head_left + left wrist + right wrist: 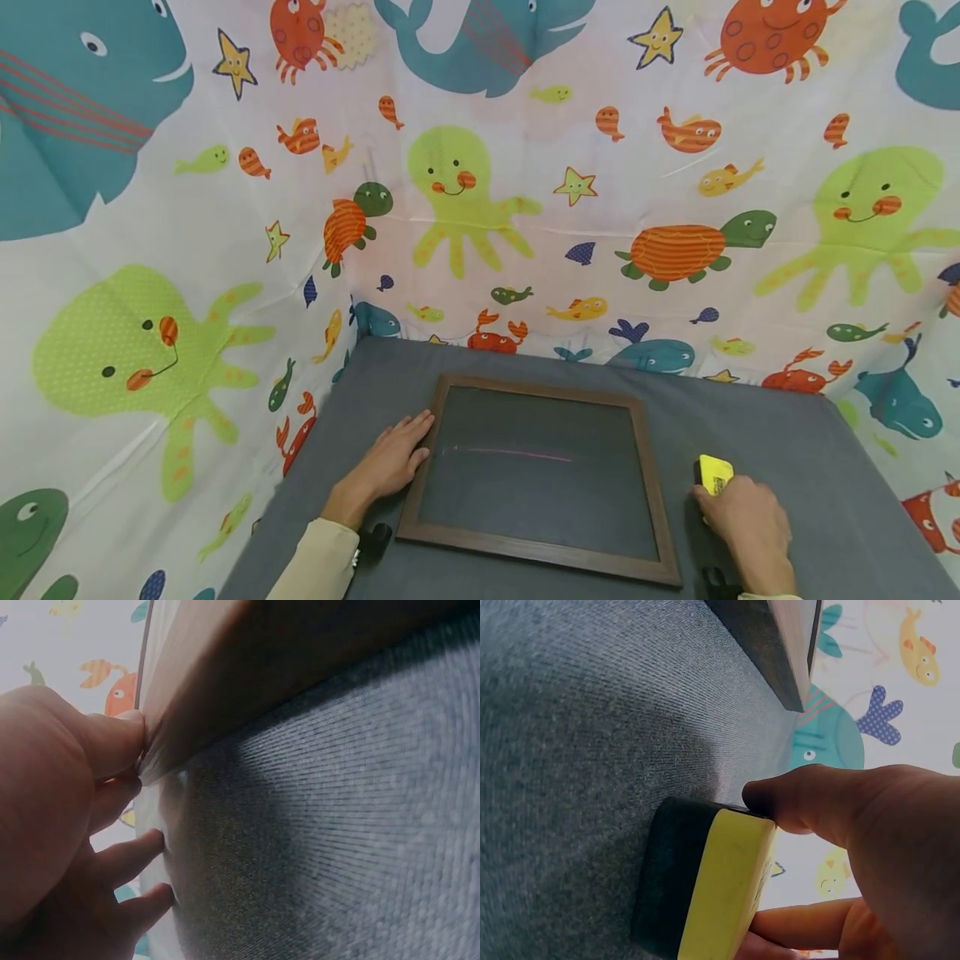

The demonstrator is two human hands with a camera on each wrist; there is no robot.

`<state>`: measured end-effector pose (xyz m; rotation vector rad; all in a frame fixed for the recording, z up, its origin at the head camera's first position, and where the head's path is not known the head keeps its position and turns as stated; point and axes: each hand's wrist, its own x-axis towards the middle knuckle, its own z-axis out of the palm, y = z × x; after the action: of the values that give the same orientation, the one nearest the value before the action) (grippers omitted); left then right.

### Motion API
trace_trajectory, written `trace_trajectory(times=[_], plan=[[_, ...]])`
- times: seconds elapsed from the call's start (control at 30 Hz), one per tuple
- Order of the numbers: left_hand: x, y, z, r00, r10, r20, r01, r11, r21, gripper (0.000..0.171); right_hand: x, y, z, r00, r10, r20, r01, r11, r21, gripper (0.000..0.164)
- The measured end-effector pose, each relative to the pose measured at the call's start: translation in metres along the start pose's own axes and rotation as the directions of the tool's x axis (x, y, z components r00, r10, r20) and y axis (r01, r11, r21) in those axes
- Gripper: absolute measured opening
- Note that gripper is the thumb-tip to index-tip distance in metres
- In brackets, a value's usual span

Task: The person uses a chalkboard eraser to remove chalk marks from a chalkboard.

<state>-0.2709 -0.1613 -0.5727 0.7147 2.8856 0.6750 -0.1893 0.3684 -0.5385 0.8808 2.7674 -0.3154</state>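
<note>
A small chalkboard (536,508) in a brown wooden frame lies on the grey cloth, with a thin pink chalk line (517,453) across its upper half. My left hand (392,457) rests at the frame's left side, its thumb and fingertips touching the wood; the left wrist view shows the thumb on the frame (202,667) and the fingers spread below. Right of the board, my right hand (750,521) holds a yellow and black chalkboard eraser (724,889) between thumb and fingers. The eraser sits at the cloth, dark side toward it.
Grey cloth (817,467) covers the table. Behind it and along both sides hangs a white curtain (517,108) printed with sea animals. Dark wrist devices (375,542) sit beside both wrists.
</note>
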Motion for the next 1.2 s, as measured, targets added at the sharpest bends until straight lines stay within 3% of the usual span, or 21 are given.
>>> trace_trajectory(times=[0.33,0.57,0.77,1.2], plan=[[-0.003,0.001,-0.001,1.0,-0.017,0.003,0.017,1.0,0.0,0.059,-0.007,-0.005,-0.006,0.999,-0.003,-0.033,0.003,1.0,0.013,0.073],[-0.004,-0.001,-0.001,1.0,-0.006,-0.016,0.005,0.999,-0.037,0.059,-0.024,-0.024,-0.026,0.981,-0.15,-0.125,0.154,0.988,0.022,0.064],[-0.002,-0.002,0.0,1.0,-0.001,-0.005,0.001,0.999,-0.041,0.059,-0.04,-0.047,-0.036,0.957,-0.235,-0.17,0.252,0.964,0.087,0.068],[-0.001,-0.001,-0.001,1.0,-0.014,0.005,0.014,0.999,-0.044,0.059,-0.055,-0.107,-0.01,0.927,-0.357,-0.117,0.371,0.919,0.132,0.065]])
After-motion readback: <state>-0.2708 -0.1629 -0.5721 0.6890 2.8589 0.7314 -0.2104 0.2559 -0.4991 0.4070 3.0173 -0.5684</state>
